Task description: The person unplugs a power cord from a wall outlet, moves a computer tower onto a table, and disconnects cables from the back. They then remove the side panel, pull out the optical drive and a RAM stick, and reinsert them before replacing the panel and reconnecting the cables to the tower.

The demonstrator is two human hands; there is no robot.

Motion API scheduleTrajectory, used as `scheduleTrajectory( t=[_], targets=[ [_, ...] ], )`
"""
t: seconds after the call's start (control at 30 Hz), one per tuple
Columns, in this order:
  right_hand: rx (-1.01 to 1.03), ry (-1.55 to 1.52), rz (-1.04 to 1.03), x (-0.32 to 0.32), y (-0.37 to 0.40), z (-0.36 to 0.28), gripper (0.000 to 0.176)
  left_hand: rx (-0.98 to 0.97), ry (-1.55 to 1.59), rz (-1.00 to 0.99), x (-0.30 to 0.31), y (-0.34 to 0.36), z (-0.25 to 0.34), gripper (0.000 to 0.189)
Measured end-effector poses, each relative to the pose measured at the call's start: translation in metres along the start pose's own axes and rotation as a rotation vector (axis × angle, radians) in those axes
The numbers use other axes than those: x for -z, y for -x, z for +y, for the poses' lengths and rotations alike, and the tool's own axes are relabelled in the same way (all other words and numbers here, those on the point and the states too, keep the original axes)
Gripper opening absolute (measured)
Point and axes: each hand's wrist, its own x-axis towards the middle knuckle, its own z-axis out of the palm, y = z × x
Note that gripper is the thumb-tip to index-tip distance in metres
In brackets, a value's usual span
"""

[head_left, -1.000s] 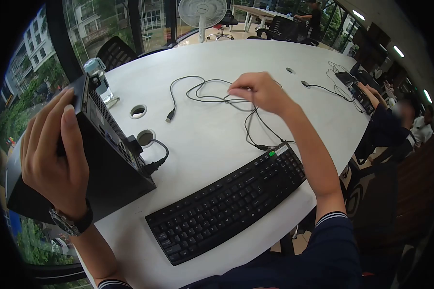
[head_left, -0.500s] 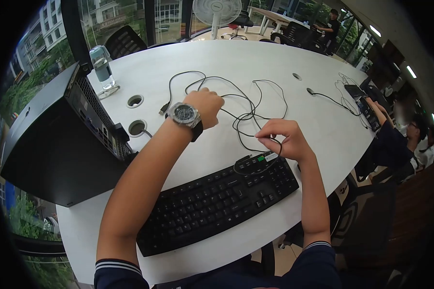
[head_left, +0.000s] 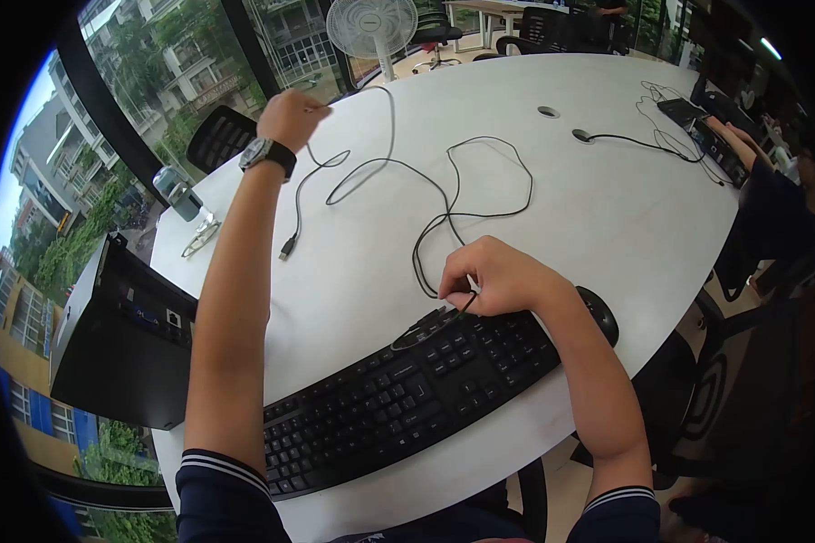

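My left hand (head_left: 294, 119) is raised over the far left of the table, its fingers pinched on a thin black USB cable (head_left: 448, 214). From there the cable hangs down and runs in loose loops across the tabletop. Its USB plug (head_left: 287, 247) lies on the white surface below my left hand. Closer to me, my right hand (head_left: 498, 279) pinches the same cable between thumb and fingers, just above the back edge of a black keyboard (head_left: 407, 398). A small loop of cable rests on the keyboard's top edge.
A black computer tower (head_left: 127, 348) stands at the left edge, with a bottle (head_left: 177, 193) behind it. Beside the keyboard sits a black mouse (head_left: 599, 315). At the right, another person's hand (head_left: 732, 140) is on a black device. A white fan (head_left: 371, 27) stands beyond the white table (head_left: 607, 208).
My left hand has moved up and away to the left, drawing the cable out, and the loops are more spread. My right hand has come lower and slightly left. The view has shifted.
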Motion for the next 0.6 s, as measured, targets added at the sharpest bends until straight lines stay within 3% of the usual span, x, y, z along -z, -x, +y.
scheduleTrajectory(
  t=[0.07,0.17,0.23,0.3,0.33,0.4,0.5,0.6],
  targets=[
    [-0.038,-0.006,-0.026,0.001,-0.001,-0.002,0.009,0.273,-0.106,-0.108,-0.006,-0.019,-0.027,0.026],
    [-0.025,0.002,-0.025,0.001,-0.001,0.005,0.010,0.521,-0.109,-0.239,-0.044,-0.019,-0.064,0.034],
    [0.001,0.020,-0.030,0.000,0.000,0.006,0.008,0.415,-0.068,-0.449,-0.072,-0.007,-0.071,0.030],
    [0.000,0.021,-0.044,0.001,0.000,0.002,0.008,0.367,-0.078,-0.481,-0.087,0.005,-0.053,0.036],
    [0.011,0.021,-0.034,0.002,0.000,0.001,0.008,0.308,-0.009,-0.361,-0.106,0.009,-0.061,0.048],
    [0.026,0.022,-0.026,0.001,-0.001,0.004,0.008,0.336,0.263,-0.371,-0.129,0.005,-0.071,0.064],
    [0.022,0.008,-0.024,-0.001,-0.002,0.009,0.008,0.161,0.218,-0.199,-0.147,0.001,-0.076,0.074],
    [0.011,0.027,-0.030,0.001,-0.002,0.004,0.007,0.181,0.068,-0.095,-0.131,0.011,-0.055,0.080]
  ],
)
